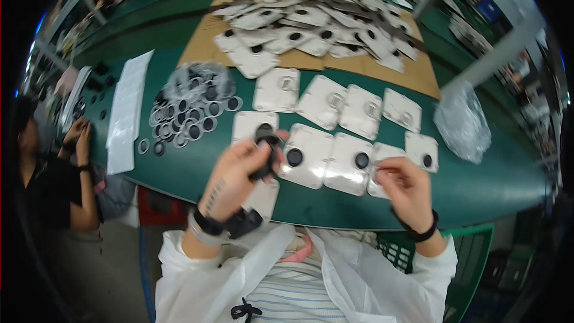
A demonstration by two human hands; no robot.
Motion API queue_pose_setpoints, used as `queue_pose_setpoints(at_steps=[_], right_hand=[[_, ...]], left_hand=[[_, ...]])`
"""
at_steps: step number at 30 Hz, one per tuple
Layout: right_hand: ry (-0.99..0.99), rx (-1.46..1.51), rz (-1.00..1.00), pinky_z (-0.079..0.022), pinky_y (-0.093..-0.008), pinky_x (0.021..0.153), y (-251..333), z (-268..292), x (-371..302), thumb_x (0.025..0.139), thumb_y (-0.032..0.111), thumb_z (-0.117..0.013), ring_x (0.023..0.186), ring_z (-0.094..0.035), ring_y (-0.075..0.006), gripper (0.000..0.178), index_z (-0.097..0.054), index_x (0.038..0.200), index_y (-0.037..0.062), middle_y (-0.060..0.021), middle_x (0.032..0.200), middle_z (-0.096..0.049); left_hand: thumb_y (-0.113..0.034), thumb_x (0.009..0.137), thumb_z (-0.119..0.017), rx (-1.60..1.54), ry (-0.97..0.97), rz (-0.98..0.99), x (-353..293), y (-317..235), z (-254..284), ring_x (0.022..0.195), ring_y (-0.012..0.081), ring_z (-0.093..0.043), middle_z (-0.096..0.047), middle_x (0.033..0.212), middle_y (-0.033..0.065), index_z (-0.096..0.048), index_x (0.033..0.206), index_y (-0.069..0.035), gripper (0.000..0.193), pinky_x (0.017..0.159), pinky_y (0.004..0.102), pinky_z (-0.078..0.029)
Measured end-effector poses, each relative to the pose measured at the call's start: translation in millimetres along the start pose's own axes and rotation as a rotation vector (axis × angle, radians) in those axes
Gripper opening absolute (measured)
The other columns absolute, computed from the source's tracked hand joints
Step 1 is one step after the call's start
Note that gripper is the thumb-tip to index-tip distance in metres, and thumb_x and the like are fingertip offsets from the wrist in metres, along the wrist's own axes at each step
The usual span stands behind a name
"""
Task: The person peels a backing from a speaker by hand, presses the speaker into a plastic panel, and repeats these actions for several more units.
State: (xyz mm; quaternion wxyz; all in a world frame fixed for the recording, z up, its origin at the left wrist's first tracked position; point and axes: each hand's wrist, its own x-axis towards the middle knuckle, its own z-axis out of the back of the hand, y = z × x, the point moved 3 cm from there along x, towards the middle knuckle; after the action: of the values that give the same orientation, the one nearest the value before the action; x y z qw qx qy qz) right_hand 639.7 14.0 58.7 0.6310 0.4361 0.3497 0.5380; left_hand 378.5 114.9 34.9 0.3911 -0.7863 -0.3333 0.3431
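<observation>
My left hand is closed around several black round discs, held above the white panels at the table's near side. My right hand has its fingertips pinched together over a white panel; whatever lies between them, if anything, is too small to make out. Between my hands lie two white rounded panels, each bearing a black disc. Another panel with a black disc sits beyond my right hand. Farther back, a row of similar panels shows grilles and round outlines without black discs.
Cardboard at the back carries a heap of white panels. Black discs with clear rings are piled at left, beside a white sheet. A clear plastic bag lies right. Another person's hands are far left.
</observation>
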Motion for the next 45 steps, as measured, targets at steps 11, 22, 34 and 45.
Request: queue_pose_setpoints(at_steps=[11, 22, 34, 45], right_hand=[[0.049, 0.194, -0.072, -0.038, -0.0156, 0.055, -20.3, -14.7, 0.5, 0.083, 0.005, -0.067, 0.066, -0.052, -0.0007, 0.016, -0.060, 0.097, -0.0009, 0.0003, 0.080, -0.062], [0.039, 0.556, -0.322, -0.040, -0.0159, 0.058, -39.4, -14.1, -2.1, 0.084, 0.003, -0.066, 0.069, -0.054, -0.0019, 0.014, -0.059, 0.095, -0.0002, -0.0002, 0.083, -0.063], [-0.081, -0.182, 0.348, -0.044, -0.0220, 0.048, -18.1, -21.0, -8.4, 0.078, 0.001, -0.069, 0.060, -0.058, -0.0127, 0.013, -0.067, 0.092, 0.0021, -0.0091, 0.088, -0.066], [-0.024, -0.210, 0.324, -0.046, -0.0226, 0.049, -17.8, -21.8, -9.5, 0.078, 0.000, -0.069, 0.061, -0.060, -0.0141, 0.012, -0.068, 0.091, 0.0007, -0.0094, 0.088, -0.066]], left_hand=[[-0.011, 0.092, -0.054, 0.028, 0.055, 0.116, 7.0, 74.0, -78.4, 0.074, 0.0083, -0.055, -0.064, 0.097, 0.0063, -0.056, 0.114, 0.000, 0.025, 0.061, 0.0201, -0.043], [-0.012, 0.087, -0.064, 0.046, -0.089, 0.019, 18.4, 89.5, -85.6, 0.068, 0.0055, -0.057, -0.065, 0.086, 0.0034, -0.061, 0.102, 0.000, 0.020, 0.055, 0.0175, -0.044], [-0.010, 0.088, -0.062, 0.139, -0.045, -0.010, 16.4, 90.0, -80.0, 0.065, 0.0075, -0.056, -0.065, 0.083, 0.0056, -0.060, 0.094, 0.000, 0.013, 0.051, 0.0186, -0.043], [-0.009, 0.088, -0.062, 0.246, -0.079, -0.052, 9.2, 88.6, -80.5, 0.063, 0.0057, -0.057, -0.065, 0.081, 0.0036, -0.064, 0.095, 0.001, 0.013, 0.051, 0.0167, -0.042]])
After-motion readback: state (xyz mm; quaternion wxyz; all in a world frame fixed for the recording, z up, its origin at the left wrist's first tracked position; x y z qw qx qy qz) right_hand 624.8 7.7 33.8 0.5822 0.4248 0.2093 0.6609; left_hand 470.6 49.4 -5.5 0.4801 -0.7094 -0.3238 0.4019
